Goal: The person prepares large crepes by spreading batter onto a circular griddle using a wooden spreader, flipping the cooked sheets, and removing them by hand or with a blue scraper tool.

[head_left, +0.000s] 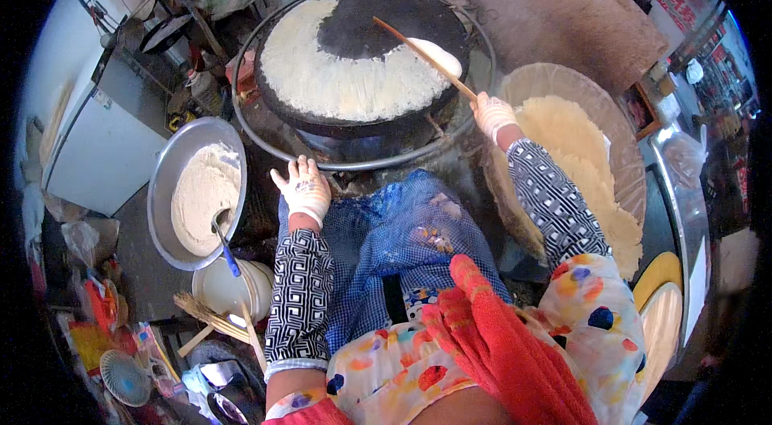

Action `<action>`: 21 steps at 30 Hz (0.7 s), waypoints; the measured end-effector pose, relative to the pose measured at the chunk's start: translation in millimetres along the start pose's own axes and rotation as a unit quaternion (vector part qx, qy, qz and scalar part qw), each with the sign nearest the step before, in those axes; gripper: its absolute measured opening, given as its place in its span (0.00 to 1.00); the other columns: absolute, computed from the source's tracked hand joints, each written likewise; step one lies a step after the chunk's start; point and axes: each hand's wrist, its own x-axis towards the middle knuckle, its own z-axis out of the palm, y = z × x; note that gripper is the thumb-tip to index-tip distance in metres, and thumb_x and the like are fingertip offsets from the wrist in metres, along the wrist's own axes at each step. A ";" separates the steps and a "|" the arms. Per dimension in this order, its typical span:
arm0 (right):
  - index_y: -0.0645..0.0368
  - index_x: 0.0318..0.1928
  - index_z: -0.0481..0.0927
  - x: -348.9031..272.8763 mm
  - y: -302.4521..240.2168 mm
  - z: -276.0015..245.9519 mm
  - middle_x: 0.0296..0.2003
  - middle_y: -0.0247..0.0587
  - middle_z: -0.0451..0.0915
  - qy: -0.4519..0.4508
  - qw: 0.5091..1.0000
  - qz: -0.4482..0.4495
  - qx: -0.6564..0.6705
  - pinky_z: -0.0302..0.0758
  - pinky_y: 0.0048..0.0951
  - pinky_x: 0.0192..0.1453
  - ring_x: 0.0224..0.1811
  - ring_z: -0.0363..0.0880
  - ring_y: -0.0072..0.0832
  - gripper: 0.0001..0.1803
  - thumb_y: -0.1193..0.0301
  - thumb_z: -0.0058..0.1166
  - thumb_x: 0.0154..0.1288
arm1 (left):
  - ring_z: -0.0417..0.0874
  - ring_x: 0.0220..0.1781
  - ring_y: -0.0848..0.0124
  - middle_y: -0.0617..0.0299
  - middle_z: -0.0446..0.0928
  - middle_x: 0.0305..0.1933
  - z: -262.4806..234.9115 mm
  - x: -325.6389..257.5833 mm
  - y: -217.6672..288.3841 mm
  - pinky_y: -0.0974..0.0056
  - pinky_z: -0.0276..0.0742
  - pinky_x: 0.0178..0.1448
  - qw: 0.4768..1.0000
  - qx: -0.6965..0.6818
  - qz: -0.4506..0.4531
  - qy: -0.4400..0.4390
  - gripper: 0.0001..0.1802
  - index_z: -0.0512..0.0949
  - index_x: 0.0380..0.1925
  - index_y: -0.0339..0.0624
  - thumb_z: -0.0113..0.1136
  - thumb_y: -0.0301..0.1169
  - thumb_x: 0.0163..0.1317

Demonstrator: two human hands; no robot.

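My right hand, in a white glove, is closed around the end of a long wooden batter spreader. The stick lies slantwise over the right side of a big round black griddle. Thin pale batter covers the griddle's left and front in a wide crescent, leaving the dark middle and back bare. A thicker white mound of batter sits against the spreader. My left hand, also gloved, has its fingers spread at the near edge of the metal ring around the griddle.
At left, a metal basin holds batter and a blue-handled ladle, above a white bucket and a straw brush. Thin flatbreads lie in a lined round tray at right. Blue netting covers my lap.
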 end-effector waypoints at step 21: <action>0.58 0.44 0.74 -4.9 -13.6 23.0 0.36 0.63 0.81 0.000 0.999 -0.036 -0.030 0.73 0.56 0.48 0.43 0.79 0.59 0.21 0.52 0.41 0.72 | 0.56 0.75 0.52 0.46 0.59 0.73 11.5 -22.0 63.1 0.30 0.35 0.74 0.997 0.019 0.071 0.037 0.30 0.62 0.66 0.32 0.38 0.33 0.65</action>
